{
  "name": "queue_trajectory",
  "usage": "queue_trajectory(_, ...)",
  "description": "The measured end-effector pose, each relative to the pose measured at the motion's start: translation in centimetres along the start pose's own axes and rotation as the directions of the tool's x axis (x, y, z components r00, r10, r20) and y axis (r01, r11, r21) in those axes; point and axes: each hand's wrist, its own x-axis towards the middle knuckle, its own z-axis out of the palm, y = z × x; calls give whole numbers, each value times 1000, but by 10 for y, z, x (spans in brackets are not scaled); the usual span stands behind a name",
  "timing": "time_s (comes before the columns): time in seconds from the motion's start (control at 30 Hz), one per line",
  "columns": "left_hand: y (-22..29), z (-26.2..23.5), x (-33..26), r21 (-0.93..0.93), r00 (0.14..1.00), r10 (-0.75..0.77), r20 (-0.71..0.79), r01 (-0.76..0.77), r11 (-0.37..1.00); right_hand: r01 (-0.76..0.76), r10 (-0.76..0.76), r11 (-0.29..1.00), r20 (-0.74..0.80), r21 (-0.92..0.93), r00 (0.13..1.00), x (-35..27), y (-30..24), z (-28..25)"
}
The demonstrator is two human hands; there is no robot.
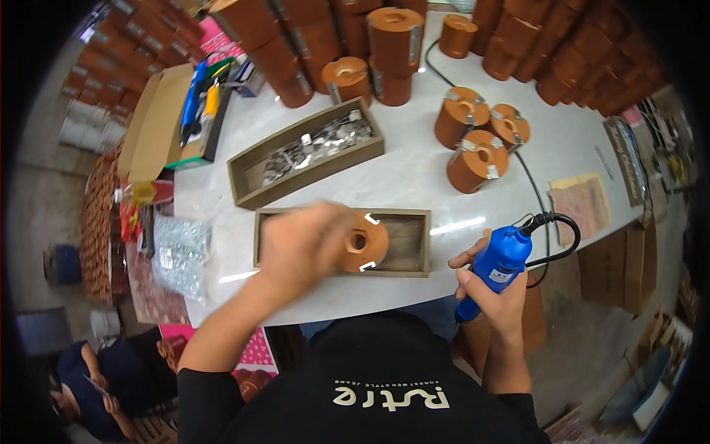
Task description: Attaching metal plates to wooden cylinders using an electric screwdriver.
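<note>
My right hand (497,300) is wrapped round a blue corded electric screwdriver (504,255), its tip pointing down past the table's front edge. In a shallow wooden tray (411,272) before me stands an orange-brown cylinder (375,240) with a round hole in its top and small metal clips at its rim. Over the cylinder's left side is my left hand (307,240), smeared by motion; its fingers cannot be made out, nor whether they touch the cylinder. Behind lies a longer wooden box (244,196) holding many small metal clips (318,152).
Three clipped cylinders (477,159) stand at the right, near a black cable and a pinkish cloth (580,207). Stacked cylinders (396,44) line the back. At the left are an open cardboard box (151,122) with tools and a clear plastic bag (181,251). Another person (111,385) sits lower left.
</note>
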Motion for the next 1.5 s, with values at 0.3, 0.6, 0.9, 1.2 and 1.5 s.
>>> queue_trajectory(0.3, 19, 26, -56, 244, 960, 266, -87, -239, 940, -42, 49, 998, 199, -41, 979, 4, 11, 23)
queue_trajectory(0.6, 10, 34, -69, 199, 964, 220, -146, -189, 962, -41, 54, 997, 209, -66, 976, 6, 11, 28)
queue_trajectory(0.9, 20, 36, -65, 133, 979, 114, -171, -91, 987, -62, 67, 998, 192, -31, 979, 3, 1, 31)
queue_trajectory(1.2, 27, -20, -102, -764, 640, -445, 626, 617, -188, 120, -159, 928, 83, 353, 984, 4, -18, 20)
queue_trajectory(1.5, 41, 0, -106, -659, 542, -386, 746, 521, -542, 310, -522, 696, 160, 647, 838, 12, -43, 42)
